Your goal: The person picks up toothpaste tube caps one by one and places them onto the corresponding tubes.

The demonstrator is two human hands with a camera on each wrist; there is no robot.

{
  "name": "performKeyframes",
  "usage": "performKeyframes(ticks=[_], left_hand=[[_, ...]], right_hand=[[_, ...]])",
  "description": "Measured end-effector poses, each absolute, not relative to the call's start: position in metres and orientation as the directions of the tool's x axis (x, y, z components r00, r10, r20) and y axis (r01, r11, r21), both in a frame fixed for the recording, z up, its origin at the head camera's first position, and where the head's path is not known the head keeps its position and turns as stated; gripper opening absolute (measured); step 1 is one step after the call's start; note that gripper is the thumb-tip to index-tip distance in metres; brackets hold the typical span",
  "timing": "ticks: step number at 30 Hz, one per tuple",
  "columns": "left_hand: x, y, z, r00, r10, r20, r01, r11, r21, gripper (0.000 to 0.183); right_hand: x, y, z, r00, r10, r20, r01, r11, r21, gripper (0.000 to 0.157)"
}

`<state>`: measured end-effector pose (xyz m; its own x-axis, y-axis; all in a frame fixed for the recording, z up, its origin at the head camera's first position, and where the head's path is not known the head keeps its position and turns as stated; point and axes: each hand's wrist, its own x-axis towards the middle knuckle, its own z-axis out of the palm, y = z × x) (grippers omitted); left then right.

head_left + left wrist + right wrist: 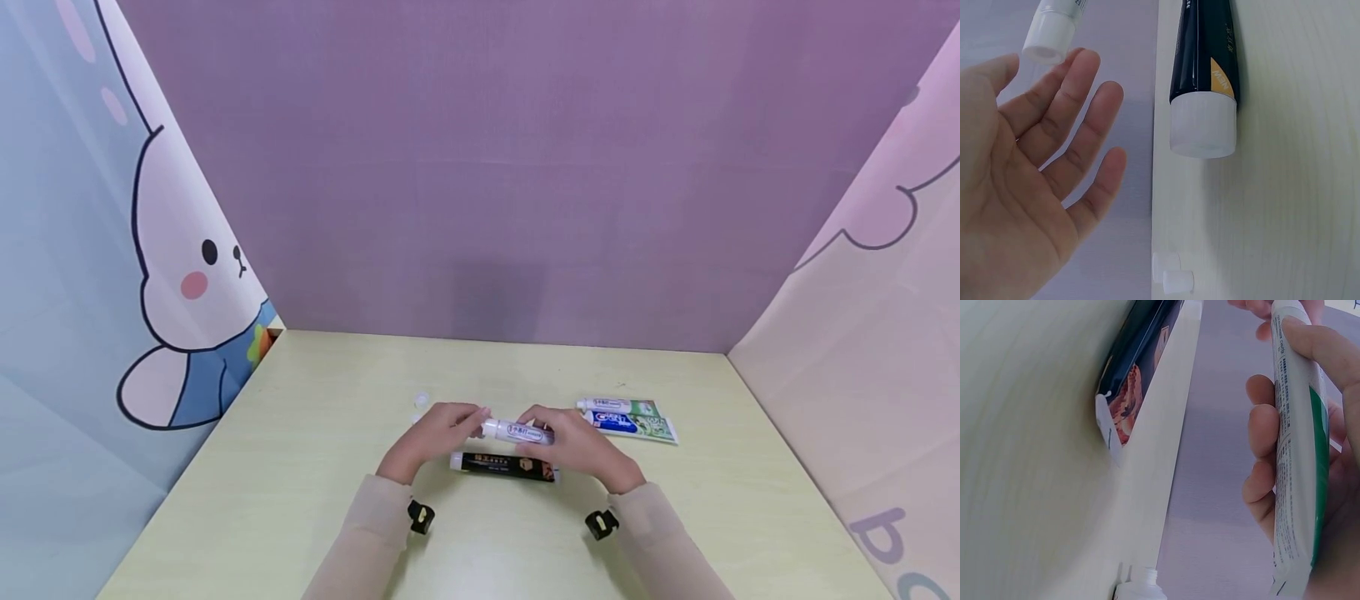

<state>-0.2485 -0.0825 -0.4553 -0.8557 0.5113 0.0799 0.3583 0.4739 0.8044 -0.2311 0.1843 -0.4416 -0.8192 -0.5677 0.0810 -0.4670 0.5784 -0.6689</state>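
My right hand (573, 442) grips a white and green toothpaste tube (1297, 462), its fingers and thumb wrapped round the body. The tube's white cap (1047, 40) points left, toward my left hand (442, 432). In the left wrist view the fingers (1082, 134) of that hand are loosely spread beside the cap, holding nothing. Below the held tube, a black toothpaste tube (506, 467) lies flat on the table with its white cap (1204, 125) on the left.
On the right of the table lie a white and green toothpaste tube (618, 406) and a blue and green one (630, 426), side by side. Two small white caps (1177, 282) sit beyond the left hand. A purple panel (495, 167) stands at the table's back edge.
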Motion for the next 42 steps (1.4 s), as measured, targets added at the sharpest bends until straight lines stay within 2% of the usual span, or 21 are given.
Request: performKeyframes(ticks=[16, 29, 42], left_hand=[[-0.2512, -0.0834, -0.4599, -0.842, 0.525, 0.123, 0.39, 0.435, 0.811, 0.029], [-0.2509, -0.0845, -0.4609, -0.83, 0.537, 0.15, 0.411, 0.408, 0.815, 0.026], [-0.2505, -0.0847, -0.4607, -0.82, 0.525, 0.23, 0.465, 0.375, 0.802, 0.028]], right_hand=[[-0.2323, 0.1856, -0.4438, -0.812, -0.578, 0.079, -0.456, 0.545, -0.703, 0.031], [-0.2331, 0.1878, -0.445, -0.809, -0.583, 0.072, -0.453, 0.542, -0.708, 0.029], [-0.2336, 0.1884, -0.446, -0.813, -0.577, 0.072, -0.453, 0.551, -0.701, 0.031]])
